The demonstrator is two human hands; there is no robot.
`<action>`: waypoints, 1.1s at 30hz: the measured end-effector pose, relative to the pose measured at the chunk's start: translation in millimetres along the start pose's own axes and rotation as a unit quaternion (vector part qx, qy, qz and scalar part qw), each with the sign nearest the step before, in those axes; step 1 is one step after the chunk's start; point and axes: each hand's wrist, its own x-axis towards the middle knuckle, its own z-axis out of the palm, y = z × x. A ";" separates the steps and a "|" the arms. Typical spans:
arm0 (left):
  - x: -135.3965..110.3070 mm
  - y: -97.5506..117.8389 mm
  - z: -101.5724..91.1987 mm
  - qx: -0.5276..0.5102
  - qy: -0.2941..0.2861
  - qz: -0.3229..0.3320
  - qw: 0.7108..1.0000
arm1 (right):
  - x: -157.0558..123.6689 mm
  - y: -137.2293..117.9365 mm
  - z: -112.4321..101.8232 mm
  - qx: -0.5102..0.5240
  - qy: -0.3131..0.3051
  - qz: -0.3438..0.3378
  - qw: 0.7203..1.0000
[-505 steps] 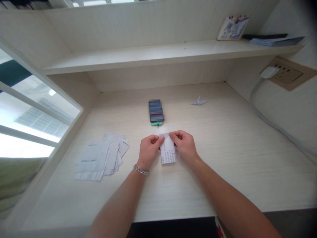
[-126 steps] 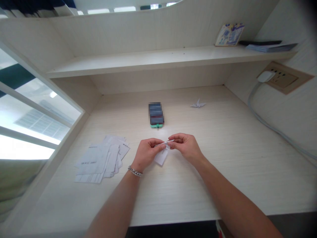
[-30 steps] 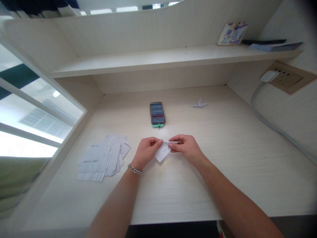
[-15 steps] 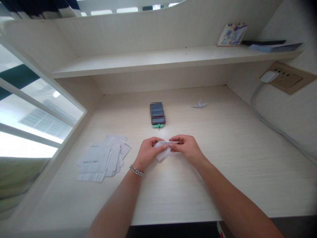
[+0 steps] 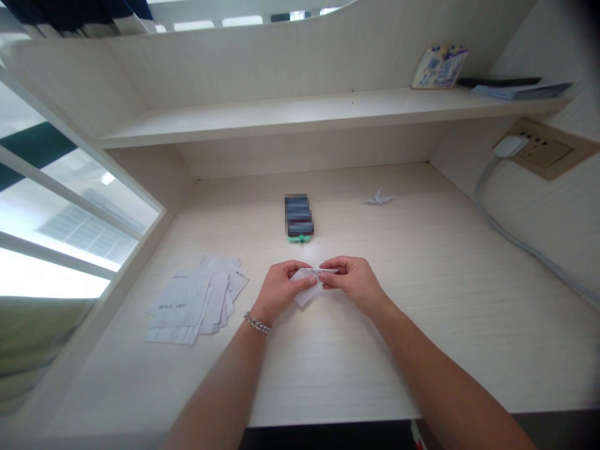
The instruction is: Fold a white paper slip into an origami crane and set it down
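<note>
Pinching folded paper slip (image 5: 304,297), hands (image 5: 285,289) nearly touching

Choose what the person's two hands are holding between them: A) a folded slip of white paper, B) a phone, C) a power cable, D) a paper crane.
A. The left hand and right hand both pinch the folded slip of white paper between their fingers.

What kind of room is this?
Probably a dorm room or study nook: a built-in pale wood desk, a matching shelf above it, and a wall socket beside it.
</note>
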 end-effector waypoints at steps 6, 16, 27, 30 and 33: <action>-1.3 1.7 0.2 0.028 -0.012 0.001 1.000 | -0.2 0.2 0.3 -0.012 -0.009 0.011 1.000; -2.3 5.8 -1.6 0.028 -0.011 0.005 1.000 | -0.2 -2.8 -1.8 -0.003 -0.004 0.001 1.000; -1.5 2.1 -4.3 0.041 -0.030 0.013 0.999 | 0.6 -2.1 -5.5 -0.019 -0.015 -0.004 1.000; -1.5 2.0 -4.5 0.042 -0.028 0.013 0.999 | 0.6 -2.5 -5.3 -0.017 -0.018 0.000 1.000; -1.8 2.6 -4.7 0.047 -0.027 0.015 0.998 | 0.6 -2.8 -5.7 -0.014 -0.023 0.005 1.000</action>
